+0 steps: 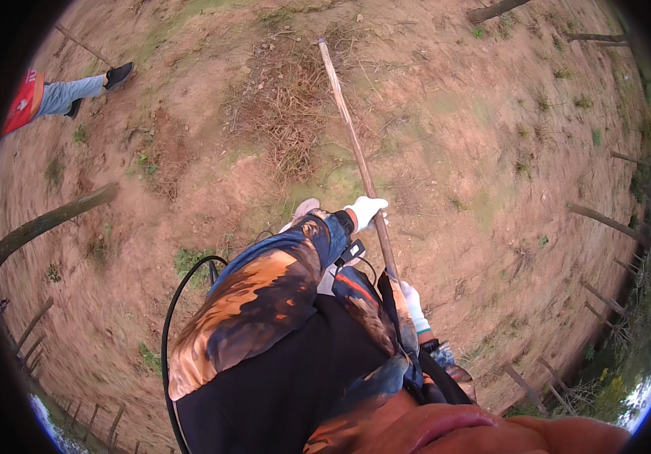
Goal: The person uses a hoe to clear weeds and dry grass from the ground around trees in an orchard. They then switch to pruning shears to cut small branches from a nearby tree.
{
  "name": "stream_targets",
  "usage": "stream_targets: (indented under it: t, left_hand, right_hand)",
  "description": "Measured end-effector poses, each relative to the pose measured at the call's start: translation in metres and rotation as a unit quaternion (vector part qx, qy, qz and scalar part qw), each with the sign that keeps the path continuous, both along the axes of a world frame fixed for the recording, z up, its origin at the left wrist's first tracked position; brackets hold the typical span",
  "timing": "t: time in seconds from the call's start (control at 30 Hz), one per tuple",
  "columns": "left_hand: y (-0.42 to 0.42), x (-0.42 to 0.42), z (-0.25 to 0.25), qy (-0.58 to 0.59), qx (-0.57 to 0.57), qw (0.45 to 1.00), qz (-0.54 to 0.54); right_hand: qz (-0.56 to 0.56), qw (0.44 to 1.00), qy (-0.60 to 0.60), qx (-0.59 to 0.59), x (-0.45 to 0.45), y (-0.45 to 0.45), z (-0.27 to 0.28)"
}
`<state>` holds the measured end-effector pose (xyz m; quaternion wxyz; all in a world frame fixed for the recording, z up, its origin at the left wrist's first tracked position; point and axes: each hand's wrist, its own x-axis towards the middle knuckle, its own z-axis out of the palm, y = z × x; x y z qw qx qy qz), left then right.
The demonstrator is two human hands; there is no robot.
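Observation:
A long wooden pole slants across the view, its far end over dry plant litter and its near end hidden behind my jacket. My left hand, in a white glove, is closed around the pole about midway. Lower down, my right hand wears a white glove with a green cuff edge. It grips the pole near my body, with its fingers partly covered by the jacket. Beyond my hands a heap of dry brown stalks lies on bare reddish soil.
At the upper left stands another person in red top, jeans and dark shoes, near a thin pole. Tree trunks rise at left, top right and right. A black cable loops by my left side.

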<state>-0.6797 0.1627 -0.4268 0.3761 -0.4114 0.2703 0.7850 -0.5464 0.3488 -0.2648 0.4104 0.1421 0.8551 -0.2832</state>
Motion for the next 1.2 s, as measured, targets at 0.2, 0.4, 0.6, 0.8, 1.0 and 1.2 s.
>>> stream_targets:
  t: [0.2, 0.4, 0.6, 0.8, 1.0, 1.2]
  left_hand:
    - [0.008, 0.012, -0.021, 0.007, 0.007, 1.000, -0.007]
    - [-0.026, -0.022, 0.015, 0.052, -0.062, 0.996, -0.034]
    - [-0.124, -0.013, 0.026, 0.084, -0.107, 0.983, 0.121]
    - [-0.181, 0.028, 0.048, 0.059, -0.200, 0.947, 0.245]
    - [-0.176, -0.007, 0.115, 0.150, -0.251, 0.927, 0.236]
    - [-0.169, -0.035, 0.240, 0.412, -0.358, 0.835, 0.074]
  right_hand:
    - [-0.144, 0.984, -0.093, 0.042, 0.041, 0.037, 0.160]
    - [0.131, 0.977, 0.100, 0.134, -0.001, 0.031, 0.164]
    - [-0.029, 0.963, 0.249, 0.094, -0.069, 0.043, 0.172]
    - [0.157, 0.882, 0.439, 0.066, -0.135, 0.017, 0.210]
    - [0.229, 0.850, 0.472, -0.048, -0.172, -0.019, 0.238]
    - [0.279, 0.823, 0.482, -0.110, -0.205, -0.080, 0.260]
